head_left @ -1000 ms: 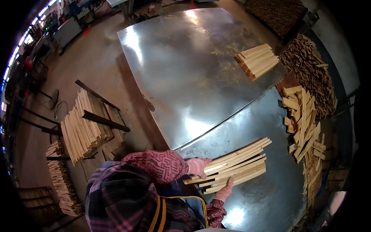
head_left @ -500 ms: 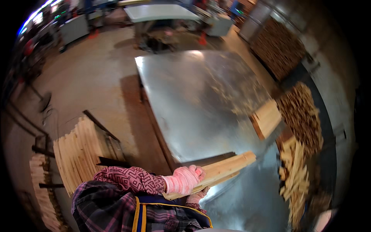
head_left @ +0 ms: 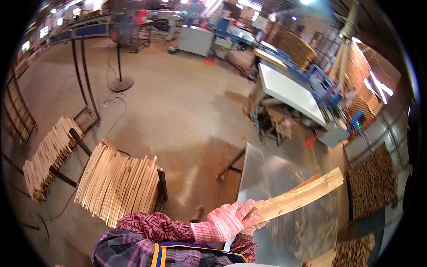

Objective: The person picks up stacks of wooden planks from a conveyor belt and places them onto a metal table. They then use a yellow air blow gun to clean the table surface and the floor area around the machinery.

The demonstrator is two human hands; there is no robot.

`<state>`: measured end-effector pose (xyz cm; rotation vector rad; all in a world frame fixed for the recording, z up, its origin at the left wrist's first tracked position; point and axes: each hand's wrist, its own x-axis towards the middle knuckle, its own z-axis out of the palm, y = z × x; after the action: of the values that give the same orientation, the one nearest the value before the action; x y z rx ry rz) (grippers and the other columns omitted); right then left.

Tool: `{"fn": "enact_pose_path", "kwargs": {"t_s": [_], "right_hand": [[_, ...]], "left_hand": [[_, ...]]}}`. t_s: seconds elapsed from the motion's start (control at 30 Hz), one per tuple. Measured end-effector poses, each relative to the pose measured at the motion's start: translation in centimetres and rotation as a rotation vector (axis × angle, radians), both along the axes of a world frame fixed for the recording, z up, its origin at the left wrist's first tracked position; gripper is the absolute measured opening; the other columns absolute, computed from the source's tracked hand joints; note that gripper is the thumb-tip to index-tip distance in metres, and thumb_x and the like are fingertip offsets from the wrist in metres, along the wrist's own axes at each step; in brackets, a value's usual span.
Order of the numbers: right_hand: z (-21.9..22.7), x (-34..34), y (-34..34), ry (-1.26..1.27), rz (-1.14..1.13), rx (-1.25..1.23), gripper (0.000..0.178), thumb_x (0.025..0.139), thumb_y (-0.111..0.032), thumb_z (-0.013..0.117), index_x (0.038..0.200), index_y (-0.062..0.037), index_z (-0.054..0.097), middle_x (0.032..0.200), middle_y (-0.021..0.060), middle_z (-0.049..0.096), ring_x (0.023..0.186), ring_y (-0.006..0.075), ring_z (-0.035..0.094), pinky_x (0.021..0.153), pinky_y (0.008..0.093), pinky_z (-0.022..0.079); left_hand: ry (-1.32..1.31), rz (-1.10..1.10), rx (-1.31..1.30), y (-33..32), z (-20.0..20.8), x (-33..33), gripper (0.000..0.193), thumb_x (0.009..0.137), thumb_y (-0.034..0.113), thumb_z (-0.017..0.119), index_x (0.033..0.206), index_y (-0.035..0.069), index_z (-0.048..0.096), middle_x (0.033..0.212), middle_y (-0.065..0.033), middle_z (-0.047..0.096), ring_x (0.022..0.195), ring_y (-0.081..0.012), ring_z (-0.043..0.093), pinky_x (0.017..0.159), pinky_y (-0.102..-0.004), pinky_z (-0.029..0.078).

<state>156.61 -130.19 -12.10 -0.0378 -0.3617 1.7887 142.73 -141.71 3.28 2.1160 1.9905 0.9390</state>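
Note:
A small bundle of pale wooden boards [head_left: 302, 196] is in both my hands, its far end pointing up to the right above the metal table. In a pink-and-white knitted glove, my left hand [head_left: 229, 221] wraps its fingers over the near end of the boards. My right hand [head_left: 254, 228], also gloved, grips the bundle from the other side at that end; the boards and my left hand hide most of its fingers. Beneath the boards lies the shiny metal tabletop [head_left: 284, 236], dusted with wood bits.
To my left, a rack holds a row of upright wooden strips [head_left: 118, 182], with another row [head_left: 51, 155] farther left. Ahead stands a white-topped table [head_left: 291, 93] beside blue machinery. A round-based stand [head_left: 121, 83] and a cable are on the floor. Stacked wood [head_left: 373, 182] is at right.
My view has swung left, bringing the wood racks and more floor into sight. The boards have stayed in both hands and now angle up more to the right.

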Motion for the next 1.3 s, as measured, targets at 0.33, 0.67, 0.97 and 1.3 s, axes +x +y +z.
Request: {"fn": "enact_pose_path", "kwargs": {"t_s": [0.33,0.67,0.97,1.3], "right_hand": [[4.2,-18.9,27.6,0.218,0.230,0.112,0.048,0.094,-0.037,0.051,0.139,-0.0207,0.041,0.111,0.0108,0.061,0.096,0.0284,0.062,0.087,0.0500,0.048],[3.2,-35.5,52.4,0.070,0.197,0.189,0.059,0.082,-0.045,0.060,0.128,-0.0110,0.046,0.110,0.0095,0.057,0.098,0.0281,0.056,0.092,0.0465,0.042],[0.9,-41.2,75.0,-0.260,-0.131,-0.019,0.086,0.072,-0.057,0.066,0.138,-0.0093,0.040,0.124,0.0158,0.054,0.112,0.0347,0.055,0.097,0.0513,0.045],[4.1,-42.6,100.4,-0.400,-0.441,0.071,0.083,0.075,-0.040,0.072,0.140,-0.0025,0.036,0.136,0.0160,0.046,0.123,0.0344,0.046,0.107,0.0499,0.036]], "left_hand": [[0.300,0.084,0.327,23.8,2.0,-14.7,0.042,0.079,0.022,0.061,0.121,0.019,0.059,0.117,-0.0123,0.059,0.086,-0.0251,0.065,0.062,-0.0326,0.056],[0.293,0.029,0.384,48.1,1.4,-32.0,0.048,0.070,0.017,0.063,0.118,0.014,0.060,0.122,-0.0153,0.054,0.084,-0.0260,0.065,0.063,-0.0330,0.056],[0.125,-0.290,0.295,72.7,3.2,-46.7,0.057,0.070,0.018,0.063,0.125,0.012,0.054,0.132,-0.0202,0.048,0.100,-0.0301,0.063,0.072,-0.0363,0.057],[-0.067,-0.636,0.007,106.0,3.7,-54.8,0.084,0.070,0.021,0.072,0.144,0.012,0.034,0.143,-0.0239,0.035,0.116,-0.0409,0.051,0.097,-0.0422,0.046]]}}
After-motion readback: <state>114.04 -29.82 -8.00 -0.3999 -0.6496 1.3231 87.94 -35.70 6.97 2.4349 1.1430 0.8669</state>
